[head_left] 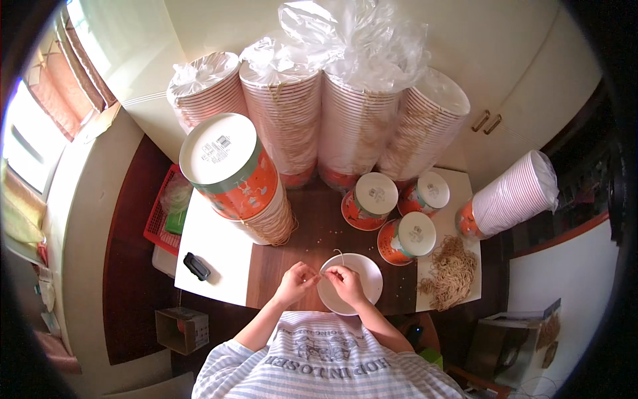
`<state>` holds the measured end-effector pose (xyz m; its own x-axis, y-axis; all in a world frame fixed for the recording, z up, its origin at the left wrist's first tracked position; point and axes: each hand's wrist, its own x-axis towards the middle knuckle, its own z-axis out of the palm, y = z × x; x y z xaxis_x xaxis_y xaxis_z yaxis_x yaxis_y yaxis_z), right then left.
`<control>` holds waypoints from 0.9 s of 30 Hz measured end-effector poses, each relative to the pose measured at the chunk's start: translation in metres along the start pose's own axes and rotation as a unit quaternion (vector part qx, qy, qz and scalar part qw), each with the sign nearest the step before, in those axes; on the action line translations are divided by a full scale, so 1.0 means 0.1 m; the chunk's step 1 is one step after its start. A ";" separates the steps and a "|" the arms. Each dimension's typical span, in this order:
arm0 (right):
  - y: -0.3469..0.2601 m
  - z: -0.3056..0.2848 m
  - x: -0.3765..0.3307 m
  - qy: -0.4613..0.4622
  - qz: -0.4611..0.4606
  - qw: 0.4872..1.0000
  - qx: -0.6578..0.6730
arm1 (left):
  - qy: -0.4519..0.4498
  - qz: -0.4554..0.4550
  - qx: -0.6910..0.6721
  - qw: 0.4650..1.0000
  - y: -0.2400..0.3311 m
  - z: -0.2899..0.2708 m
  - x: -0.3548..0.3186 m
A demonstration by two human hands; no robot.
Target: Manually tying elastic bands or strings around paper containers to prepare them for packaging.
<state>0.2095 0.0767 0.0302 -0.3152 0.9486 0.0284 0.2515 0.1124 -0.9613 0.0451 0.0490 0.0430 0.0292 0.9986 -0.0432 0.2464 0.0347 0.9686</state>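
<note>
A white bowl point(372, 269) stands near the table's front edge. Over its left side, my right hand point(347, 284) is closed in a pinch on a thin tan string point(339, 252), whose end curls up beyond the fingers. My left hand point(296, 282), just left of the bowl, is pinched too, its fingertips almost meeting the right ones. What lies between those left fingertips is too small to make out. A heap of tan strings point(452, 272) lies on the table's right side.
Tall plastic-wrapped stacks of paper buckets point(282, 113) line the back. An upside-down orange bucket stack point(242, 193) stands left, three upturned orange tubs point(407, 239) right. A wrapped stack point(512, 196) leans at the right edge. A black tray point(196, 266) and red basket point(156, 223) are left.
</note>
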 end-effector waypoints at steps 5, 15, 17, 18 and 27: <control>0.03 0.01 -0.01 -0.031 0.024 0.999 -0.036 | -0.043 -0.111 -0.111 0.987 0.04 -0.04 -0.05; 0.03 -0.03 -0.01 -0.056 0.035 0.998 -0.023 | -0.062 -0.122 -0.241 0.961 0.11 -0.11 -0.08; 0.04 -0.02 -0.02 -0.060 0.037 0.997 -0.019 | -0.047 -0.131 -0.311 0.940 0.07 -0.12 -0.08; 0.06 -0.01 -0.03 -0.061 0.027 0.997 -0.033 | -0.047 -0.131 -0.310 0.940 0.04 -0.12 -0.08; -0.04 -0.03 -0.05 -0.098 -0.006 0.991 -0.096 | 0.034 -0.188 -0.315 0.930 0.04 -0.16 -0.04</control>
<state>0.2130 0.0723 0.0346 -0.4865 0.8730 -0.0333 0.4097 0.1943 -0.8913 0.0304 0.0455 0.0514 -0.0117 0.9104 -0.4135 -0.3904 0.3766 0.8401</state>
